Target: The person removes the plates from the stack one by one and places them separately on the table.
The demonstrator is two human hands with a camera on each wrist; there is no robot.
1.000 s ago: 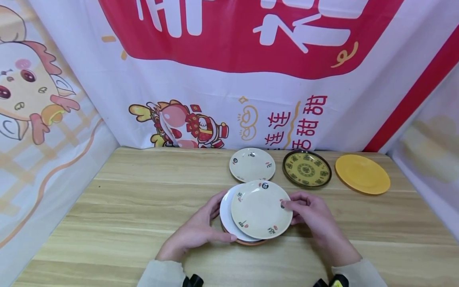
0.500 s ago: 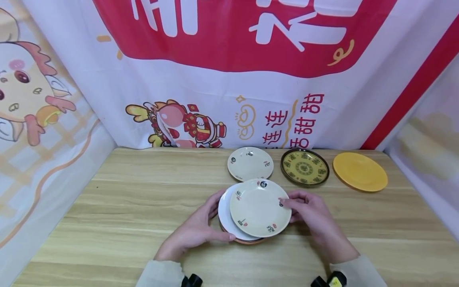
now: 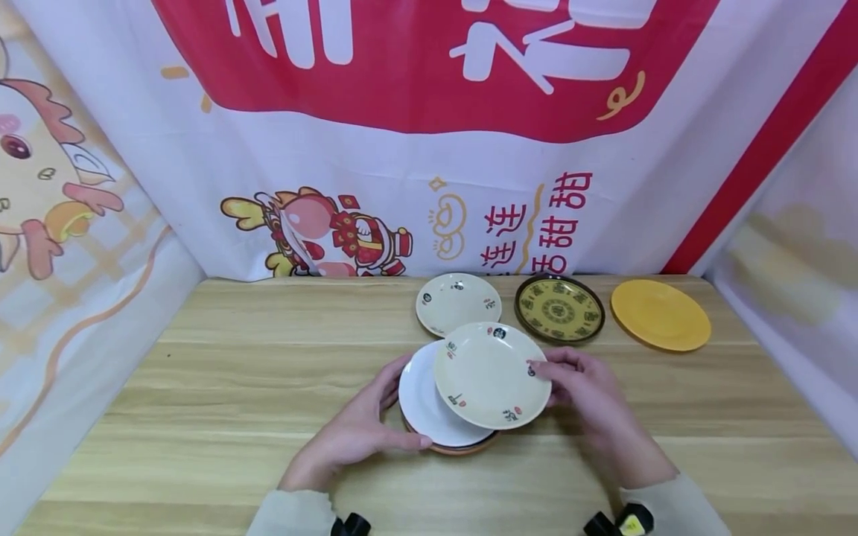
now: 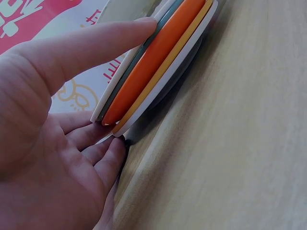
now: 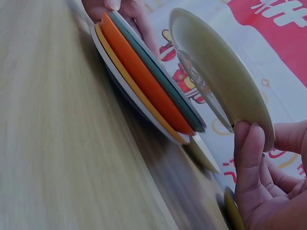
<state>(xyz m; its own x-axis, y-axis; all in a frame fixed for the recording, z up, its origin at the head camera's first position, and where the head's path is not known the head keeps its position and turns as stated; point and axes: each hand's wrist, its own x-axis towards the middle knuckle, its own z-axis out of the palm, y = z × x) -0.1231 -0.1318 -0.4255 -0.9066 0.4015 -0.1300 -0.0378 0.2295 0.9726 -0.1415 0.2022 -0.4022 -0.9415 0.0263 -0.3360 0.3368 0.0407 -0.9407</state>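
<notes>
My right hand (image 3: 590,391) pinches the right rim of a cream plate (image 3: 492,376) with small printed marks, thumb on top and fingers below. In the right wrist view this plate (image 5: 220,72) is tilted and apart from the stack. Under and left of it, a white plate (image 3: 429,406) tops a stack of plates. My left hand (image 3: 365,424) grips the stack's left side, with the thumb at the front rim and fingers round the far side. Below the white plate the left wrist view shows dark green, orange (image 4: 151,62), yellow and white rims.
Along the back of the wooden table (image 3: 268,372) lie another marked cream plate (image 3: 456,301), a dark-rimmed olive plate (image 3: 559,307) with a pattern, and a yellow plate (image 3: 660,315). A printed cloth (image 3: 322,149) hangs behind them, and more cloth hangs at both sides.
The cream plate in my right hand has risen and shifted right relative to the stack, uncovering more of the white plate. My left hand keeps its grip. The head view has shifted slightly.
</notes>
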